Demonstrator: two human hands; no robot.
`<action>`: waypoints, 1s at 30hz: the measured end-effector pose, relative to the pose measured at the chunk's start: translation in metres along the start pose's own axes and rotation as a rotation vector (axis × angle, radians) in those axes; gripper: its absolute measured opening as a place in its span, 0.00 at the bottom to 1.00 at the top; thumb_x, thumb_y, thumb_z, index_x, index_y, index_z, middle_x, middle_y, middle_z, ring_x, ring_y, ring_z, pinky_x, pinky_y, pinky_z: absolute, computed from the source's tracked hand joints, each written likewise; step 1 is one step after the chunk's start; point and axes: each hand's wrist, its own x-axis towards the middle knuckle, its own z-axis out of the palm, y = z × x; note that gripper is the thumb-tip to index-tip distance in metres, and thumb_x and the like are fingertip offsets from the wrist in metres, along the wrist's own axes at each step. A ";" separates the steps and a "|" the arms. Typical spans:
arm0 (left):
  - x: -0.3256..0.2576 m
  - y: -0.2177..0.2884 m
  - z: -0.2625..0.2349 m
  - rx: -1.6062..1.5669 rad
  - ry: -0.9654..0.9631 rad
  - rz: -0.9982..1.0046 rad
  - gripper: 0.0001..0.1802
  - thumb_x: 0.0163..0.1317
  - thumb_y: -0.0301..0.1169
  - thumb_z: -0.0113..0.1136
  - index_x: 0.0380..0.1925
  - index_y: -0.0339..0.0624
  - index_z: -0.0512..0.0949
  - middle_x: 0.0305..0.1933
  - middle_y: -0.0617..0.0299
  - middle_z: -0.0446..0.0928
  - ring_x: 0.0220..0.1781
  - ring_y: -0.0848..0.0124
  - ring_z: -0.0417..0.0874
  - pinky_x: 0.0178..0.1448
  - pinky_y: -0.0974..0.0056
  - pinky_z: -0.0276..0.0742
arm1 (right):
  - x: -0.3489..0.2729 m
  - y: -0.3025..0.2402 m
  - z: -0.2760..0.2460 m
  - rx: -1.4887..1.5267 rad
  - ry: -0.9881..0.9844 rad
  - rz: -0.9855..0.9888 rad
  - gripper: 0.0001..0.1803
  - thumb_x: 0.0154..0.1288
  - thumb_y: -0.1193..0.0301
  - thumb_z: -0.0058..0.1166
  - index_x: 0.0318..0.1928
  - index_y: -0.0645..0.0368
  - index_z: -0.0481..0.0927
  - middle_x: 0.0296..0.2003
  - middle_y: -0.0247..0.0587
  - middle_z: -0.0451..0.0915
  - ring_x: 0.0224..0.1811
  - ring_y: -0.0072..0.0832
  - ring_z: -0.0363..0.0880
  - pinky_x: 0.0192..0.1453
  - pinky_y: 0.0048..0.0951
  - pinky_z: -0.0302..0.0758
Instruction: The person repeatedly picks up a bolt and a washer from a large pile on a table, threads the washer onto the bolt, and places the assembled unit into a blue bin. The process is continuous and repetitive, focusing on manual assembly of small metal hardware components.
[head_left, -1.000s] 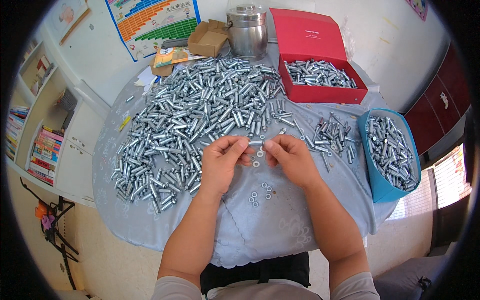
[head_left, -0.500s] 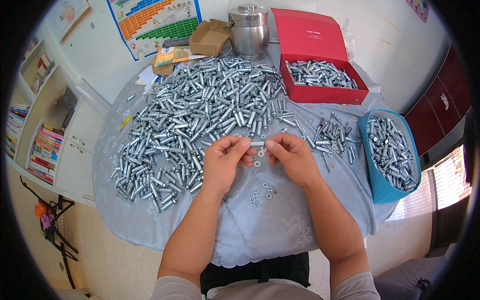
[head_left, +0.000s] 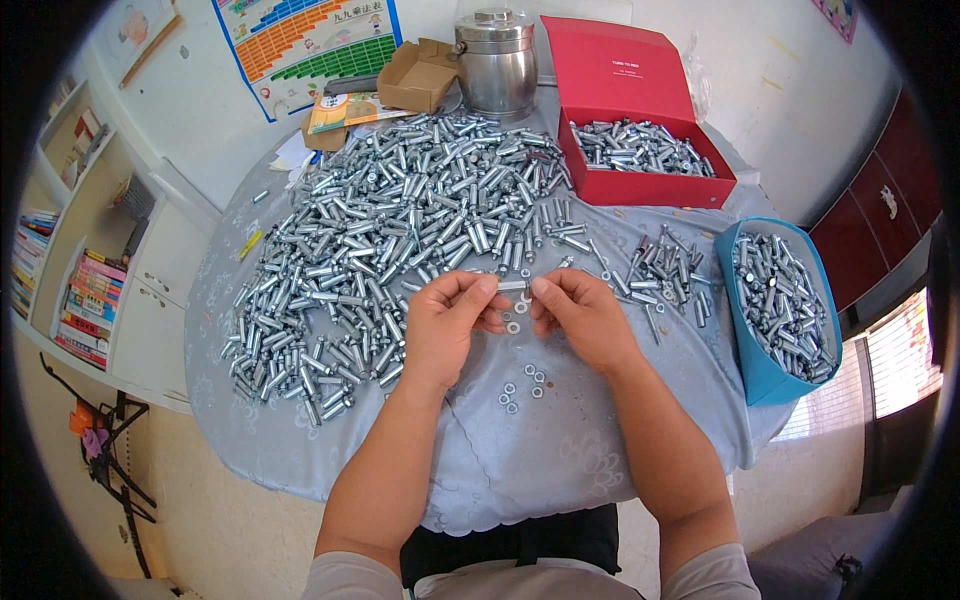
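Observation:
Between my two hands is a silvery expansion bolt (head_left: 512, 286), held level over the table. My left hand (head_left: 446, 318) pinches its left end between thumb and fingers. At its right end, the thumb and fingers of my right hand (head_left: 586, 318) are closed; a small part there is mostly hidden by the fingertips. Just below the bolt lie a few loose washers (head_left: 513, 327). Nearer to me sits a small cluster of hex nuts (head_left: 537, 392). Beyond my left hand spreads a large heap of similar bolts (head_left: 390, 230).
A smaller group of bolts (head_left: 668, 268) lies right of my hands. Further right stands a teal fabric bin (head_left: 785, 392) full of bolts. At the back are an open red box (head_left: 650, 190) with bolts, a steel pot (head_left: 497, 75) and a cardboard box (head_left: 418, 80).
The hands stay in nearly the same place. At the bolt's right end, my right fingers have shifted very slightly.

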 end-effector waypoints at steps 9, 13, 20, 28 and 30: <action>-0.001 0.005 0.001 0.015 0.075 -0.048 0.14 0.66 0.37 0.61 0.28 0.38 0.78 0.26 0.60 0.80 0.23 0.77 0.77 0.28 0.72 0.75 | -0.003 0.002 0.007 -0.153 0.046 -0.289 0.10 0.66 0.78 0.55 0.48 0.62 0.77 0.33 0.33 0.77 0.33 0.18 0.76 0.39 0.20 0.74; 0.002 0.001 -0.007 0.020 0.106 -0.041 0.14 0.66 0.39 0.60 0.29 0.40 0.78 0.23 0.62 0.79 0.21 0.77 0.76 0.25 0.70 0.76 | -0.003 0.001 0.008 -0.039 0.080 -0.275 0.12 0.65 0.77 0.56 0.48 0.62 0.75 0.33 0.33 0.76 0.31 0.18 0.75 0.36 0.20 0.74; 0.001 -0.002 0.002 -0.016 -0.012 0.014 0.10 0.64 0.31 0.62 0.40 0.36 0.81 0.31 0.61 0.81 0.28 0.76 0.78 0.32 0.70 0.78 | -0.003 -0.005 0.004 0.428 -0.044 0.174 0.11 0.68 0.67 0.55 0.45 0.61 0.74 0.32 0.36 0.77 0.20 0.18 0.69 0.21 0.19 0.62; -0.002 -0.002 0.004 0.097 -0.018 0.002 0.11 0.62 0.27 0.63 0.43 0.34 0.81 0.36 0.58 0.83 0.30 0.76 0.80 0.36 0.69 0.80 | 0.000 0.000 0.005 0.241 0.038 0.111 0.10 0.68 0.67 0.53 0.43 0.60 0.75 0.28 0.35 0.77 0.18 0.17 0.67 0.16 0.20 0.57; -0.002 0.003 0.005 0.068 0.057 -0.042 0.10 0.61 0.26 0.64 0.42 0.34 0.81 0.36 0.57 0.83 0.30 0.75 0.80 0.36 0.69 0.80 | 0.001 0.001 0.003 0.293 0.101 0.104 0.09 0.67 0.68 0.52 0.42 0.60 0.75 0.28 0.35 0.77 0.17 0.18 0.67 0.15 0.20 0.56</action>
